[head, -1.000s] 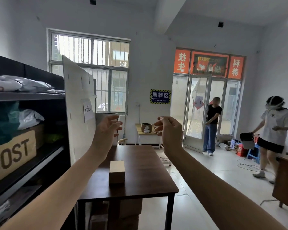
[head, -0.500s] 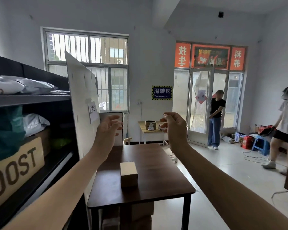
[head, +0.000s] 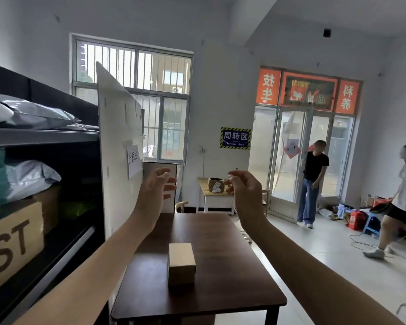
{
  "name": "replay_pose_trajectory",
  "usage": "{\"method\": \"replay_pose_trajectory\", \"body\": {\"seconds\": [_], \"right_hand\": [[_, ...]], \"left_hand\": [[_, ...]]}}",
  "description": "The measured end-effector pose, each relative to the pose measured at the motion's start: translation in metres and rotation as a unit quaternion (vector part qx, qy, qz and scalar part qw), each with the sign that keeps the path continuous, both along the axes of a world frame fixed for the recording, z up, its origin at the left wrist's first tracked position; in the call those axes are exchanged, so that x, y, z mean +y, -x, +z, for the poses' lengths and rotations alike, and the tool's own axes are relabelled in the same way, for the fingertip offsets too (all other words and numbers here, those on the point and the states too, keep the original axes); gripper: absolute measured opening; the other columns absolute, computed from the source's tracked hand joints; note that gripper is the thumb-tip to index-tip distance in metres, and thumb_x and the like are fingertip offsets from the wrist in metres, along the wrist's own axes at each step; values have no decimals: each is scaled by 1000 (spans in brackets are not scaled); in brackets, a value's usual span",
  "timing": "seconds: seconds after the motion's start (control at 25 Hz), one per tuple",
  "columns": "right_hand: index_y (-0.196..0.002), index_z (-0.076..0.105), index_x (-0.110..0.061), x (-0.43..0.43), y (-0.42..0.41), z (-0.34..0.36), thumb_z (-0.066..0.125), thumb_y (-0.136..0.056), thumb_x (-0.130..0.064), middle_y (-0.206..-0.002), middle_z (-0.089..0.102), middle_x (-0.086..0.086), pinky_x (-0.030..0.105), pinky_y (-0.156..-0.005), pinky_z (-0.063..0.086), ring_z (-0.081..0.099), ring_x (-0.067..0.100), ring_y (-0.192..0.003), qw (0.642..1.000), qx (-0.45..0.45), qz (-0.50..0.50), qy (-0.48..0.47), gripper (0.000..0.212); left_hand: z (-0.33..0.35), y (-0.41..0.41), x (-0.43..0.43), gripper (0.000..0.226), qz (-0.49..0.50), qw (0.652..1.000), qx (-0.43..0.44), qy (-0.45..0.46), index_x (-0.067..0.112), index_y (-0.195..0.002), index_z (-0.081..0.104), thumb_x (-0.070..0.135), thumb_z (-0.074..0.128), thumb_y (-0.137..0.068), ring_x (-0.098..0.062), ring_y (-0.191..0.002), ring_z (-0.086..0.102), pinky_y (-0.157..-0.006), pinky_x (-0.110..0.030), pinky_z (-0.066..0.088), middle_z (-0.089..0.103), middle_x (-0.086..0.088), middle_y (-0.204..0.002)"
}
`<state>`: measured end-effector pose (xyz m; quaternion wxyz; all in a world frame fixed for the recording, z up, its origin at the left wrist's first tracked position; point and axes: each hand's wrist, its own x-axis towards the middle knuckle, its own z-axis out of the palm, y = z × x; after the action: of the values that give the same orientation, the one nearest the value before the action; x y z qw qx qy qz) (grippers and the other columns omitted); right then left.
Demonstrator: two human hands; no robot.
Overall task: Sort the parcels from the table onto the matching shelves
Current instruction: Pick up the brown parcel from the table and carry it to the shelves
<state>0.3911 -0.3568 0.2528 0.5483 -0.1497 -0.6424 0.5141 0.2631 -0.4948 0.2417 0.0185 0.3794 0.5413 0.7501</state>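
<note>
A small cardboard parcel [head: 181,266] stands near the front edge of the dark wooden table [head: 232,289], beside the black shelves [head: 45,137]. Above it, the left hand [head: 154,195] is empty with fingers spread; the right hand [head: 244,191] is loosely curled, holding nothing.

Parcel sorting room. Evidence: dark shelving [head: 42,137] stacked with grey mailer bags [head: 31,113], wall sign [head: 235,138] reading "Turnover Area", paper label [head: 134,164] on white board, small carton [head: 181,262] on table [head: 220,289].
</note>
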Motion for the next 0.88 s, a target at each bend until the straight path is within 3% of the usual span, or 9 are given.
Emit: {"method": "replay_pose_trajectory", "body": {"seconds": [0.16, 0.32, 0.52, 0.72, 0.8, 0.88], "right_hand": [[-81, 63, -14, 43, 32, 7, 49, -92, -11, -79, 64, 8, 25, -63, 43, 55, 17, -65, 992, 14, 59, 114, 18], [-82, 63, -14, 64, 56, 7, 49, -92, -11, -78, 64, 7, 28, -66, 44, 56, 17, -65, 990, 10, 84, 112, 17], [-84, 63, -15, 82, 82, 5, 50, -93, -12, -78, 63, 5, 27, -71, 45, 55, 15, -67, 991, -14, 94, 89, 16], [-84, 64, -16, 103, 117, 4, 52, -91, -13, -82, 65, 9, 36, -85, 48, 57, 19, -71, 994, -10, 63, 93, 15], [-83, 64, -14, 104, 130, 8, 50, -92, -11, -80, 63, 7, 21, -69, 49, 56, 16, -68, 993, 10, 53, 107, 16], [-82, 62, -13, 104, 142, 10, 49, -92, -10, -77, 62, 5, 18, -58, 45, 54, 14, -65, 992, 25, 46, 117, 17]], "left_hand": [[2, 21, 41, 18, 18, 1000, 5, 16, 20, -104, 54, 23, 37, -99, -23, -90, 61, -84, -37, 47, 63, -7, -96], [-3, 34, 68, 17, 16, 999, 38, 29, 22, -100, 54, 33, 42, -94, -19, -86, 62, -81, -34, 49, 63, -6, -94], [2, 70, 91, 14, 26, 999, -3, 20, 23, -99, 54, 23, 40, -98, -22, -86, 61, -81, -34, 48, 63, -6, -93], [6, 105, 109, 34, 28, 999, 6, 14, 12, -130, 39, 22, 43, -97, -21, -85, 62, -77, -31, 49, 62, -9, -98], [7, 121, 113, 35, 22, 1000, 13, 12, 11, -130, 38, 22, 44, -97, -22, -85, 62, -77, -31, 49, 61, -7, -96], [6, 137, 116, 33, 10, 1000, 21, 13, 11, -128, 41, 22, 44, -97, -22, -86, 62, -79, -33, 49, 61, -5, -94]]}}
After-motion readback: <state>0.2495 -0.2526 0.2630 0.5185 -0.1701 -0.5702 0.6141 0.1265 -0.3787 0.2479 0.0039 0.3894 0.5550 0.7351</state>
